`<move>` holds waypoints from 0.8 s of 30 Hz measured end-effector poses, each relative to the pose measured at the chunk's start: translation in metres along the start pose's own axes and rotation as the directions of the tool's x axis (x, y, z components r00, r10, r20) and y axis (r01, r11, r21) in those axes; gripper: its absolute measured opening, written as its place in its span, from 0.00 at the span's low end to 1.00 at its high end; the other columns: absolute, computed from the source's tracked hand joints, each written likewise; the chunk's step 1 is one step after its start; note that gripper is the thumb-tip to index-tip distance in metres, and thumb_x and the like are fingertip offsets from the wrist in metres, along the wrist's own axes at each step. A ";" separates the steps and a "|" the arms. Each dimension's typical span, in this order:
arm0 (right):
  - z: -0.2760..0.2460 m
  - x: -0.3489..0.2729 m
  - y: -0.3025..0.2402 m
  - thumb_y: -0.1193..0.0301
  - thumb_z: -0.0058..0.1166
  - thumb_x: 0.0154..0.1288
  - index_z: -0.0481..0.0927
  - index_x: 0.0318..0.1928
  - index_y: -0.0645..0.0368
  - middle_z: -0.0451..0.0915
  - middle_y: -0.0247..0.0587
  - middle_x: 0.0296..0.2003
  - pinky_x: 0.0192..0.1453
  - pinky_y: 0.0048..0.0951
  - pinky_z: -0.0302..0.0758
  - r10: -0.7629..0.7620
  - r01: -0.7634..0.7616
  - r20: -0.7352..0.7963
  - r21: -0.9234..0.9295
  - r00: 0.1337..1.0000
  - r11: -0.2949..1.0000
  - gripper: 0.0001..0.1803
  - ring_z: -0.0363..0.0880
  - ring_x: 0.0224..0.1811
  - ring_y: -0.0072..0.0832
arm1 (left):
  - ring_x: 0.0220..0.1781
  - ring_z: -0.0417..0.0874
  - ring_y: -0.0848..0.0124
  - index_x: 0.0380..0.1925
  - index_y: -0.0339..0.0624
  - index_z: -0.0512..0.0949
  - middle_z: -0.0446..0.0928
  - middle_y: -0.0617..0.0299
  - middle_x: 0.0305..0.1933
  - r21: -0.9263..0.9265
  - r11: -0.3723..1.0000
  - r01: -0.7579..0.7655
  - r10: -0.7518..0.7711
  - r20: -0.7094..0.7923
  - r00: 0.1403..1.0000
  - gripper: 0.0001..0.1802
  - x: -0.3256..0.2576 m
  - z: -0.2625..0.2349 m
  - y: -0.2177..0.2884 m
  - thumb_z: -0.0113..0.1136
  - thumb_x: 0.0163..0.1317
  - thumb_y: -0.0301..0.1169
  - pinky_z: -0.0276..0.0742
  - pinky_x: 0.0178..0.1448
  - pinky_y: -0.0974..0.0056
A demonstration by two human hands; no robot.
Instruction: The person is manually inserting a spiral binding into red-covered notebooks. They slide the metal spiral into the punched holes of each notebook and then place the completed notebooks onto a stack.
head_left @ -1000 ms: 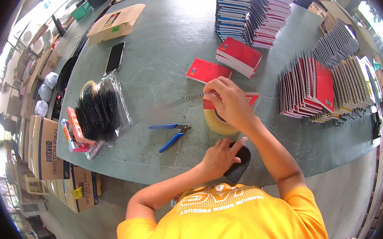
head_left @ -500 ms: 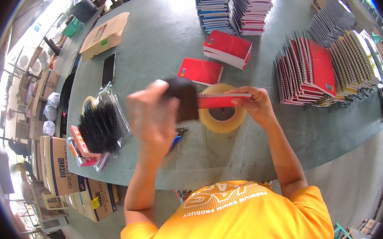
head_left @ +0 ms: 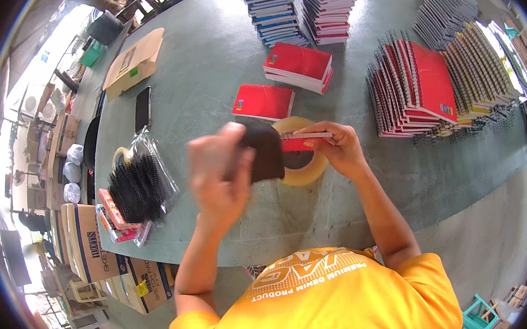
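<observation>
Above the green tabletop (head_left: 207,64), a red notebook (head_left: 303,138) is held level over a tape roll (head_left: 310,172).
Right hand (head_left: 339,150) pinches its edge, steadying it; left hand (head_left: 218,177), blurred, closes its grip on a dark sheet (head_left: 266,152) at the spine.

Matt green tabletop (head_left: 207,64); glossy clear plastic tape roll (head_left: 313,172); red paper-covered notebooks (head_left: 298,65) with wire spirals; shiny plastic bag (head_left: 153,166) of black binding coils.

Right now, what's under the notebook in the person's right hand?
Beneath the red notebook held by the right hand lies a tape roll on the green table. The roll's upper rim is covered.
</observation>
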State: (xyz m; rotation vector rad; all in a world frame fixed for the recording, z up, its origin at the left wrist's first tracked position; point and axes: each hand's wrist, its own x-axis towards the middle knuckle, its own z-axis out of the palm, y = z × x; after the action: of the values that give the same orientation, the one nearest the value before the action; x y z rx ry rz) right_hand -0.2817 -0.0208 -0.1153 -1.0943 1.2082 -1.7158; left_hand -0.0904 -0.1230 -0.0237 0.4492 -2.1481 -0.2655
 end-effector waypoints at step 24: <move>0.009 -0.006 0.003 0.85 0.51 0.62 0.79 0.49 0.65 0.84 0.37 0.41 0.50 0.22 0.75 0.042 -0.043 -0.018 -0.060 0.999 0.997 0.14 0.78 0.42 0.16 | 0.38 0.74 0.63 0.46 0.43 0.81 0.75 0.57 0.34 0.025 0.998 0.050 -0.049 -0.046 0.998 0.20 0.023 0.017 0.016 0.65 0.49 0.22 0.71 0.45 0.63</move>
State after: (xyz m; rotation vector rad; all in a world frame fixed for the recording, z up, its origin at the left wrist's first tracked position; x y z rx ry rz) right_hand -0.2708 -0.0187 -0.1183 -1.0845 1.2921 -1.6688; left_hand -0.1199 -0.1175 -0.0109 0.5192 -2.1006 -0.2537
